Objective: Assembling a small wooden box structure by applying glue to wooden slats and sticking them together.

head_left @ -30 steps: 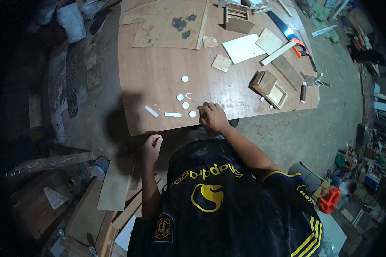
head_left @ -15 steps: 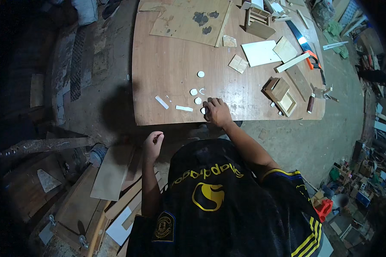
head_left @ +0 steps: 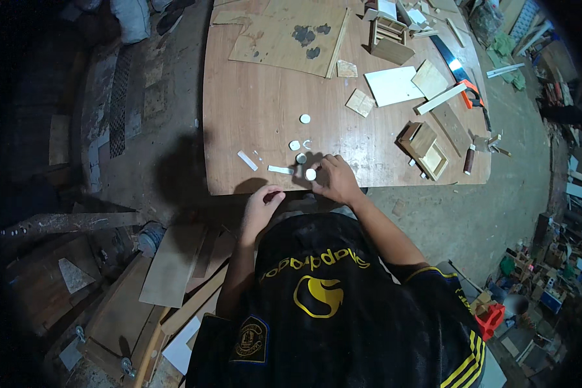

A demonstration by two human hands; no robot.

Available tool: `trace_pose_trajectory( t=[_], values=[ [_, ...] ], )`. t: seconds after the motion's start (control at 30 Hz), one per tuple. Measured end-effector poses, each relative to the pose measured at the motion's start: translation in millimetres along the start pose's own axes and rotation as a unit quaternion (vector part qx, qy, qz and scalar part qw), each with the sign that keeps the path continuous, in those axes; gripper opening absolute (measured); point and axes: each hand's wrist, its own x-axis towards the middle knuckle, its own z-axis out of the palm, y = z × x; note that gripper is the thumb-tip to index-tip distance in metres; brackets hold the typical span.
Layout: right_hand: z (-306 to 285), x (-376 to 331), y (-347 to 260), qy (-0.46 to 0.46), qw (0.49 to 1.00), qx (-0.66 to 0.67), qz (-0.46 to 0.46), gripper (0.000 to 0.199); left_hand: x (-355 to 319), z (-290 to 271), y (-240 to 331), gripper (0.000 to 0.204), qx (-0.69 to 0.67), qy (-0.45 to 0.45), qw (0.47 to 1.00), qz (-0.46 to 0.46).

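Observation:
Near the table's front edge, my right hand (head_left: 337, 181) pinches a small white disc (head_left: 311, 174) at its fingertips, just above the surface. My left hand (head_left: 262, 205) is at the edge to its left, fingers curled and closed; whether anything is in them is hidden. Beyond the hands, more white discs lie on the wood: one (head_left: 305, 119) farther off, one (head_left: 294, 145) nearer, and one (head_left: 301, 158) in shadow. A thin white curved sliver (head_left: 306, 144) rests beside them. One white strip (head_left: 280, 170) lies between my hands, another (head_left: 247, 161) farther left.
On the brown table (head_left: 239, 123), a small wooden box (head_left: 427, 152) stands right, near a hammer (head_left: 470, 157). Behind it lie a white board (head_left: 394, 86), wood offcuts and an orange-handled saw (head_left: 471, 94). A stained plywood sheet (head_left: 271, 39) covers the far left. Boards (head_left: 174, 265) lean lower left.
My left hand has risen to the table edge, closer to the right. My right hand has lifted a white disc slightly and turned it into view. The whole view has shifted a little.

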Motion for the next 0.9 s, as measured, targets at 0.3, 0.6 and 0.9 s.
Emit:
trace_pose_trajectory(
  t=[0.3, 0.6, 0.9],
  values=[
    [-116, -25, -58, 0.058, 0.997, 0.025, -0.039, 0.036, 27, 41, 60, 0.035, -0.405, -0.272, 0.868, -0.087],
    [-162, -63, -57, 0.099, 0.995, 0.032, -0.004, 0.040, 51, 81, 92, 0.040, -0.428, -0.451, 0.782, -0.037],
    [-180, -97, -31, 0.174, 0.961, 0.213, -0.023, 0.040, 54, 149, 130, 0.056, -0.527, -0.506, 0.680, -0.062]
  ],
)
